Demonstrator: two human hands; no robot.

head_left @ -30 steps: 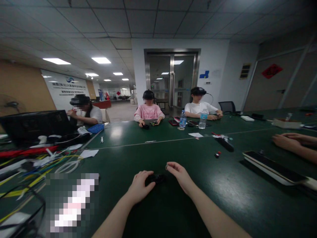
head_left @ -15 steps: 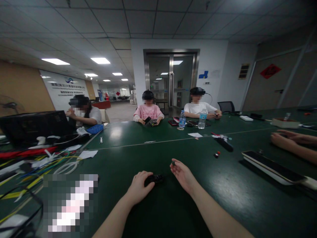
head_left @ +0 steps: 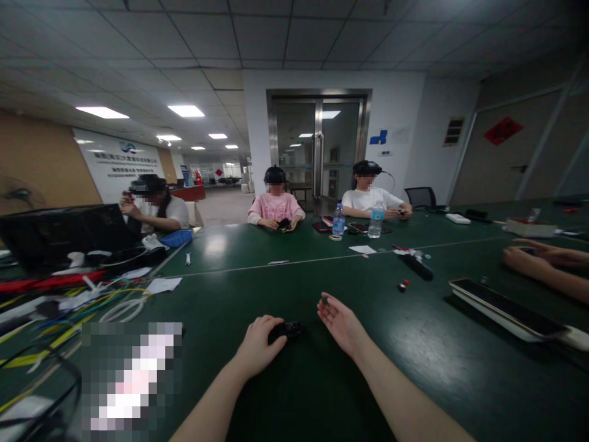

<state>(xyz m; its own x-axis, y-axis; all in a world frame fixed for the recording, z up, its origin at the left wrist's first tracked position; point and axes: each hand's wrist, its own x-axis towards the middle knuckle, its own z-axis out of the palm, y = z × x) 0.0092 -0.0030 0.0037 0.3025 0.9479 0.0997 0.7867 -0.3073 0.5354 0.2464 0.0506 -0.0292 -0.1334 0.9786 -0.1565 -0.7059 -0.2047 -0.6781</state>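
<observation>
My left hand point(head_left: 261, 345) rests on the green table point(head_left: 294, 393), its thumb and fingers around the left end of a small black device point(head_left: 289, 330). The device lies on the tabletop, and its right end shows past my fingertips. To the right of it, my right hand point(head_left: 339, 322) is turned palm inward, apart from the device. A tiny dark piece point(head_left: 324, 300) sits at the fingertips of that hand, too small to make out.
Cables point(head_left: 122, 310) and a black case point(head_left: 64, 236) crowd the left side. At the right are a long flat device point(head_left: 506, 307), a black tool point(head_left: 416, 267) and another person's hands point(head_left: 529, 261). Two bottles point(head_left: 338, 221) stand farther back near seated people.
My right hand has shifted very slightly with the tiny piece. My left hand has hardly moved. Across the table, the person in pink has brought a dark object lower between the hands.
</observation>
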